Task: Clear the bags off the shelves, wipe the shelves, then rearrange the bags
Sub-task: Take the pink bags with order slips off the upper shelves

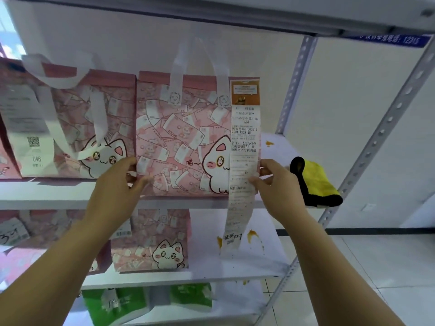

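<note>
A pink cat-print bag (183,137) with white handles stands upright at the front of the middle shelf (58,196). A long white receipt (244,147) hangs down its right side past the shelf edge. My left hand (117,182) grips the bag's lower left edge, and my right hand (275,182) grips its lower right edge over the receipt. A second pink cat bag (94,128) stands just left of it, touching. A yellow and black cloth (315,182) lies on the shelf right of my right hand.
Another pink bag (153,241) stands on the lower shelf (235,267), which shows orange stains (253,235). An orange stain (269,144) also marks the middle shelf. Green bags (117,304) sit on the bottom shelf. A grey perforated upright (376,142) frames the rack's right side.
</note>
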### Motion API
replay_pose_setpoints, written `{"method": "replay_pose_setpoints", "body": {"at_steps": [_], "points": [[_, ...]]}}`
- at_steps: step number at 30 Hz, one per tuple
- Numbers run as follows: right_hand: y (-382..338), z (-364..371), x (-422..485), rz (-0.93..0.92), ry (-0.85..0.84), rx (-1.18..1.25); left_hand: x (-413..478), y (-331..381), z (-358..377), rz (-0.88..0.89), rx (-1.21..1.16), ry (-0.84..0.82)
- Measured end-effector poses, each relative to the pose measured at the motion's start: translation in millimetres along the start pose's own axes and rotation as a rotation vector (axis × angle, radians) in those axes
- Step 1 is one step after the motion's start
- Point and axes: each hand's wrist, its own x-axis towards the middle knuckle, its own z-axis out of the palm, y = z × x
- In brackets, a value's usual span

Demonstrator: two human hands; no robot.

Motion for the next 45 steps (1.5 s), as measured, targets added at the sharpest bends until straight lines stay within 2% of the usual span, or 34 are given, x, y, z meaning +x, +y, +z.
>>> {"method": "replay_pose_setpoints", "body": {"at_steps": [7, 12, 20, 29, 45], "points": [[-9.4, -15.8, -62.2, -0.040, 0.142, 0.011, -39.3, 10.8, -28.1, 0.102, -0.050, -0.030], [-15.9, -34.0, -131.3, -0.052, 0.211, -0.079, -77.5, 16.9, -47.6, 0.177, -0.086, -0.107], [2.6, -88.3, -232.5, 0.120, 0.284, -0.252, -135.7, 50.3, -27.4, 0.306, -0.233, -0.272], [68.9, -202.5, -306.8, 0.323, 0.493, -0.332, -185.8, 162.2, 69.6, 0.480, -0.365, -0.430], [247.1, -467.7, -346.0, 0.430, 0.679, -0.598, -264.1, 434.9, 309.5, 0.737, -0.437, -0.565]]}}
